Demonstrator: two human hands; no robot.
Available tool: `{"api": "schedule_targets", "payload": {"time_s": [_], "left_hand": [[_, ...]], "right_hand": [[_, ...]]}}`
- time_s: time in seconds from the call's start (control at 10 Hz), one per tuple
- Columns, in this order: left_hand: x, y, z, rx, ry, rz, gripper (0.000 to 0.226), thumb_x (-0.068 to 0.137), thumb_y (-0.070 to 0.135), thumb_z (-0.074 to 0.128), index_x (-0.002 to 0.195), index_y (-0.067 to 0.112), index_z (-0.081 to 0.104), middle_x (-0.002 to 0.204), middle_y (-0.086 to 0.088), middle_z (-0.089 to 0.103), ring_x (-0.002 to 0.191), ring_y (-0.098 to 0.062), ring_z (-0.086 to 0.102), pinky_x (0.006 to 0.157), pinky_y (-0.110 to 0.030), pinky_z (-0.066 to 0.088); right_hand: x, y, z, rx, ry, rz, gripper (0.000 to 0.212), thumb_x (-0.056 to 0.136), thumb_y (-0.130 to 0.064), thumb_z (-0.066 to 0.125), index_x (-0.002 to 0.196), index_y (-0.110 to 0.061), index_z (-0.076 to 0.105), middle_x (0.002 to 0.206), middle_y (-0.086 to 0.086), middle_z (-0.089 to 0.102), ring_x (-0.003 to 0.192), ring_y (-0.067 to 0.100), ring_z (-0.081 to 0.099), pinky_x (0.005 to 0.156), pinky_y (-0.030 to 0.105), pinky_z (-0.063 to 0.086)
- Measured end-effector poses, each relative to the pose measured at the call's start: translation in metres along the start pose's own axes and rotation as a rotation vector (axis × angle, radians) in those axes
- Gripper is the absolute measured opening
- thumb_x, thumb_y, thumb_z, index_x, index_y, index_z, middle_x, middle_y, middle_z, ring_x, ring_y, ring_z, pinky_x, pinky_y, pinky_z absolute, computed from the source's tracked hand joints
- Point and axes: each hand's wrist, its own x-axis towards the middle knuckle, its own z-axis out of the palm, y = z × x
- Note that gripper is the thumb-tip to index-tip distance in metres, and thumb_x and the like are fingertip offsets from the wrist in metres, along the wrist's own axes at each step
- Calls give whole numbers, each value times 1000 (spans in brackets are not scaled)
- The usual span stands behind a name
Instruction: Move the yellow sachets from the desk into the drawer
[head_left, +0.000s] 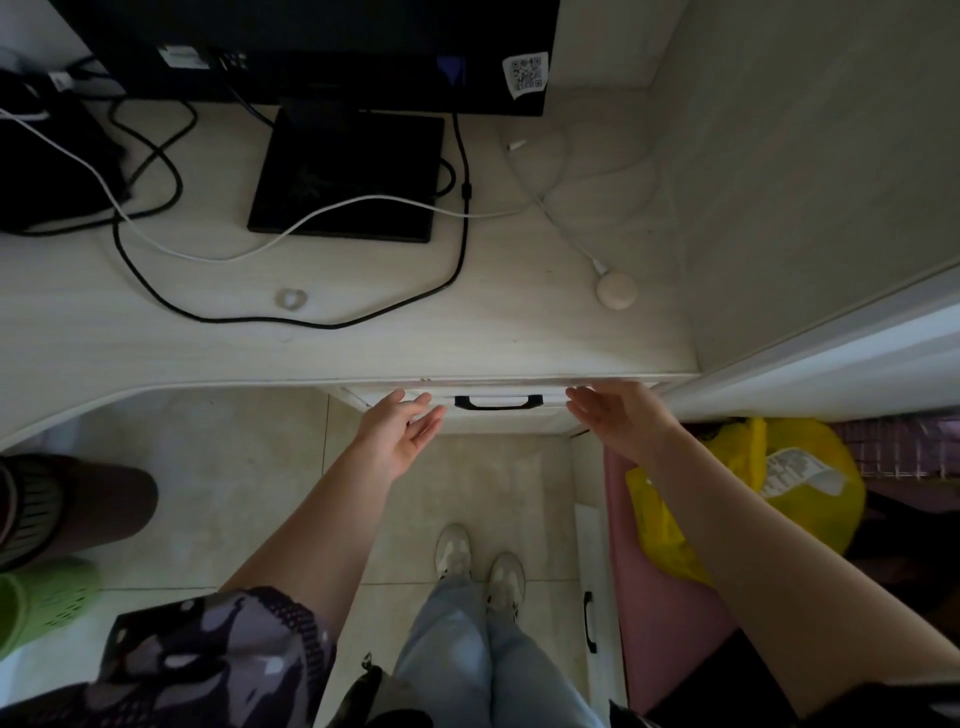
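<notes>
Nearest, the left hand (402, 431) and the right hand (610, 415) are both held wide with straight, relaxed fingers and carry nothing; they sit at the front of the drawer (498, 410), one on each side of its black handle (498, 401), and whether the fingertips actually touch the panel cannot be told. The drawer looks almost flush under the edge of the surface (363, 332), so its inside is hidden and no yellow sachets can be seen, either in it or on the desk top. That is the first risk: if the drawer is pushed home now, any sachet not yet inside gets left out, and one lying across the rim could be pinched or torn. Fingers resting on the upper edge of the panel could also be caught against the surface's lip as it closes. Farther back, a black cable (291, 318) loops close to the front edge, with a small clear ring (292, 299) just beyond it and a round white puck (616, 291) to the right; a careless reach over the edge could drag the cable or knock these. Beyond stands the monitor base (345, 176).
</notes>
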Motion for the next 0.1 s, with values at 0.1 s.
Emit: {"api": "schedule_targets", "payload": {"time_s": [0.1], "left_hand": [[-11, 2, -9, 80, 9, 49, 55, 90, -5, 56, 140, 12, 39, 117, -11, 63, 103, -32, 66, 82, -36, 55]], "right_hand": [[-13, 5, -2, -63, 76, -21, 9, 94, -1, 46, 88, -2, 53, 96, 15, 60, 89, 31, 62, 81, 42, 53]]}}
